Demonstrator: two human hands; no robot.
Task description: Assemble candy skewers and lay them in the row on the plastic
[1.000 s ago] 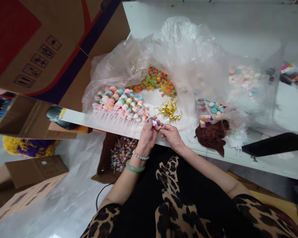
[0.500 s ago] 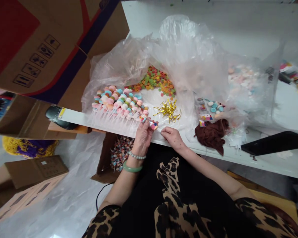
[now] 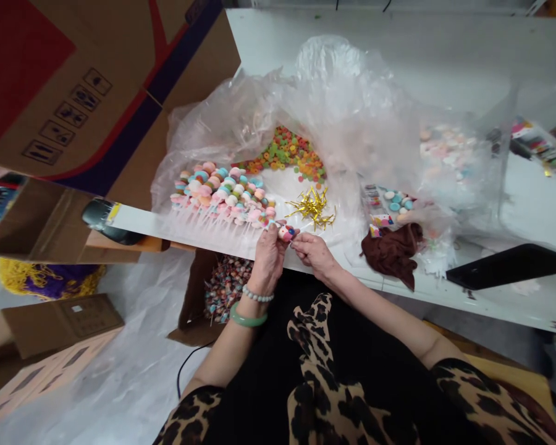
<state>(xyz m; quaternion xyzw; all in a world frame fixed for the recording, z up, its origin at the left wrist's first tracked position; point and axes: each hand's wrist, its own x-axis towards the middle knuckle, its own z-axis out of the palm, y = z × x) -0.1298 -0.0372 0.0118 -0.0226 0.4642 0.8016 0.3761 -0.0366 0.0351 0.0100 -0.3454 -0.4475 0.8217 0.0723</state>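
My left hand (image 3: 267, 254) is closed on a wrapped candy lollipop (image 3: 286, 232) at the near edge of the white table (image 3: 467, 55). My right hand (image 3: 312, 252) pinches something thin beside the lollipop, its fingertips touching it; I cannot make out what it is. Just behind the hands lies a small heap of gold twist ties (image 3: 312, 207). To the left, a row of pastel candy lollipops (image 3: 222, 193) lies on clear plastic with the sticks pointing toward me. Farther back sits a pile of small coloured ring candies (image 3: 287, 153).
Crumpled clear plastic bags (image 3: 352, 105) cover the table's middle. A brown cloth (image 3: 391, 252) and a dark flat object (image 3: 509, 264) lie to the right. A large cardboard box (image 3: 88, 80) stands left; below the table an open box (image 3: 225, 287) holds lollipops.
My right hand came back to the lollipop after drawing slightly away half a second ago. My left hand shifted a little with the lollipop.
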